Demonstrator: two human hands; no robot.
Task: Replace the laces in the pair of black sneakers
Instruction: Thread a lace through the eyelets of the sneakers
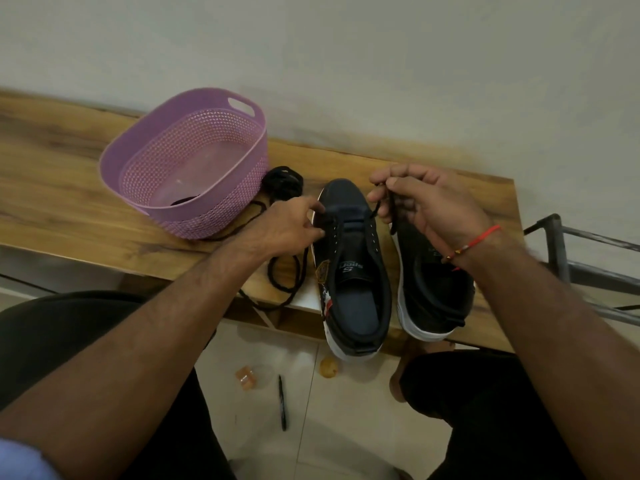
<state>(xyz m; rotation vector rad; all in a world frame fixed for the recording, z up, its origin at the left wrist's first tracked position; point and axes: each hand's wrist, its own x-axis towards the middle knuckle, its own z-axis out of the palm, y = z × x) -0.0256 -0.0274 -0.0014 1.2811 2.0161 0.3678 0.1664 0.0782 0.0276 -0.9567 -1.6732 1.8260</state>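
Two black sneakers with white soles stand side by side on the wooden bench (69, 174), toes pointing away from me. The left sneaker (353, 271) has one black lace run across its lowest eyelets. My left hand (287, 226) pinches that lace at the sneaker's left eyelet row. My right hand (422, 202) pinches the lace's other end, lifted above the toe of the right sneaker (429, 289), which it partly hides. A loose black lace (287, 271) trails over the bench left of the sneakers, and a bundled lace (282, 181) lies by the basket.
A purple perforated basket (187, 161) stands at the back left of the bench with a dark lace end inside. On the tiled floor below lie a black pen (282, 401), a small orange piece (246, 375) and a round yellowish object (329, 367). A metal rack (581, 258) is at right.
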